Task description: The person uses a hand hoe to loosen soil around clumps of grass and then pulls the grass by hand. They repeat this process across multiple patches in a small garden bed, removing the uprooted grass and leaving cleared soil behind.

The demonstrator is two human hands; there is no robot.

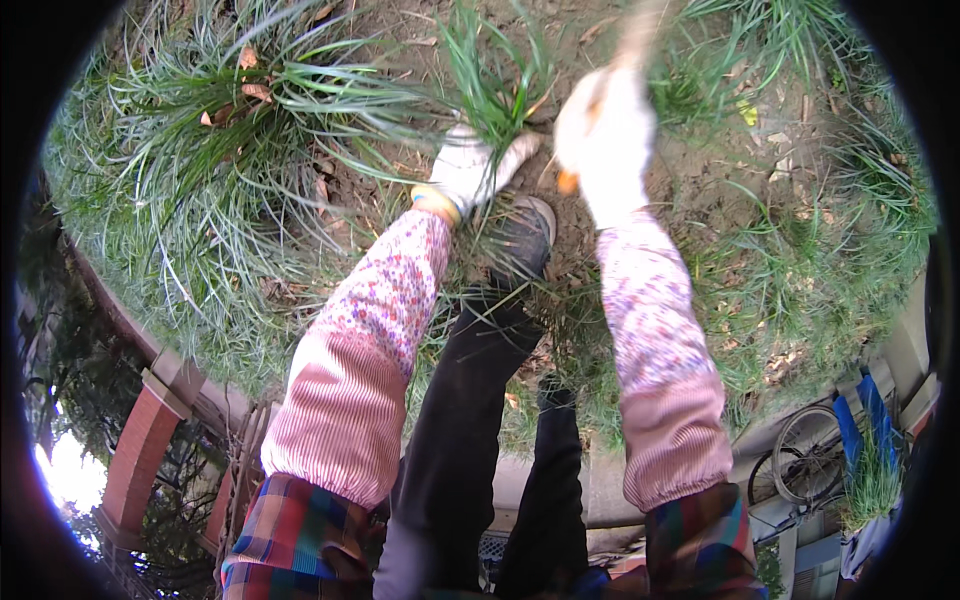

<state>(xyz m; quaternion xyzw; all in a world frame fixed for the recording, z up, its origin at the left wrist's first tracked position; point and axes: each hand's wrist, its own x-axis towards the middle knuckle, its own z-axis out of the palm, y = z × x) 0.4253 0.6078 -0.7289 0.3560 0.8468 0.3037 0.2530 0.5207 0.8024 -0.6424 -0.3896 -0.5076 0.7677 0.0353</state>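
My left hand (480, 161), in a white glove, is closed around the base of a clump of long-bladed grass (491, 82) at the top middle, just beyond my dark shoe (521, 236). To its right, my right hand (607, 135), in a white glove too, grips the wooden handle (643, 30) of a tool. The handle runs up out of the picture and is blurred; the tool's head cannot be made out. A small orange thing (568, 182) shows beneath my right hand. Bare soil (675, 184) lies around both hands.
Large grass tufts (247, 112) with dry leaves stand at the left, and more grass (787, 270) grows at the right. A curb (150, 334) bounds the bed. Brick pillars (139, 465) stand lower left; a bicycle (806, 454) stands lower right beside bundled grass (874, 476).
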